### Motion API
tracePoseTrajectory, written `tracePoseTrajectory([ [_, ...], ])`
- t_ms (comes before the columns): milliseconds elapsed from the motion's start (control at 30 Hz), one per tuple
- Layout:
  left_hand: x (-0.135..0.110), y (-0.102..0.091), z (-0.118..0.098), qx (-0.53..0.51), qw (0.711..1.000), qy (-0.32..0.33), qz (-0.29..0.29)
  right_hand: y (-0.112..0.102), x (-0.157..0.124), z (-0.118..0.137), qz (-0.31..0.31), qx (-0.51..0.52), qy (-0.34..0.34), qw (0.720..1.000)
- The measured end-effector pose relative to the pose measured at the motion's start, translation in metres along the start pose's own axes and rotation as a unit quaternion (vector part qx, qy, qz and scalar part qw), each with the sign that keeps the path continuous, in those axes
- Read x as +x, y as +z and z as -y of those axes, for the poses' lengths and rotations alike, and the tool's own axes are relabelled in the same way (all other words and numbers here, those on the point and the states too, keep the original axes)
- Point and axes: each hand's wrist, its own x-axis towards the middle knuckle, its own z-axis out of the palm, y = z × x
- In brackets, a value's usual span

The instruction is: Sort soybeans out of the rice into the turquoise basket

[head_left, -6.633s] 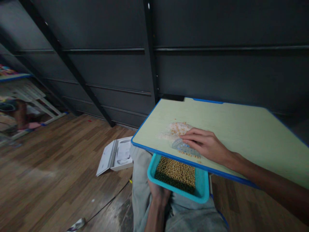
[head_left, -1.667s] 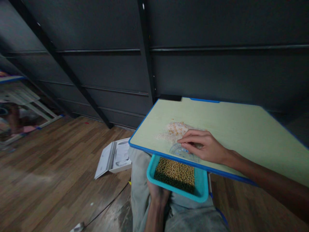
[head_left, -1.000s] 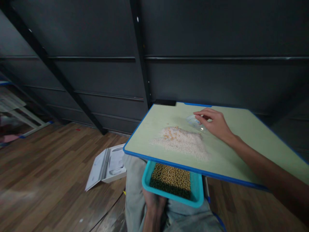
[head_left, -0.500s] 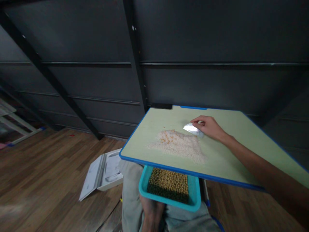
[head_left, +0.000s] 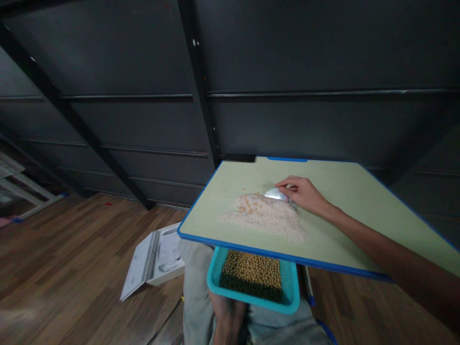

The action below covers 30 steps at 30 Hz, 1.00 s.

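Note:
My right hand [head_left: 304,192] pinches a shiny, curved scraper-like piece [head_left: 276,193] by its upper edge. Its lower edge meets the far side of a pile of white rice-like grains [head_left: 268,216] on a pale green tabletop [head_left: 334,235]. Yellow-orange bits [head_left: 246,205] are scattered over the pile's left part. Below the table's front edge, my left hand [head_left: 227,309] supports a teal plastic tray [head_left: 290,287] from underneath, its fingers mostly hidden. In the tray lie tan round beans [head_left: 255,268], with dark green beans [head_left: 247,288] along the near side.
The tabletop has a blue rim [head_left: 230,243], and a black piece [head_left: 239,157] sits at its far left corner. A dark panelled wall [head_left: 287,124] stands behind. On the wooden floor [head_left: 82,268] an opened white box [head_left: 154,261] lies left of my legs.
My right hand has moved left and slightly down with the scraper-like piece, which now touches the grain pile's far edge. The tray and left hand stay nearly in place.

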Motion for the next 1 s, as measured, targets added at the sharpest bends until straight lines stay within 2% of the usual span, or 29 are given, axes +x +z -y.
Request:
tracePoseTrajectory([
  [200,-0.001,0.0,0.0,0.006,1.0,0.01,-0.002,0.003,-0.004,0.021,-0.012,0.0,-0.019,1.0],
  [600,0.0,0.0,0.001,0.009,1.0,0.0,-0.013,0.012,-0.014,0.049,-0.015,-0.026,-0.125,0.992],
  [1000,-0.002,0.0,0.001,0.012,0.999,0.0,0.031,0.015,-0.022,0.059,0.027,-0.025,-0.233,0.972],
])
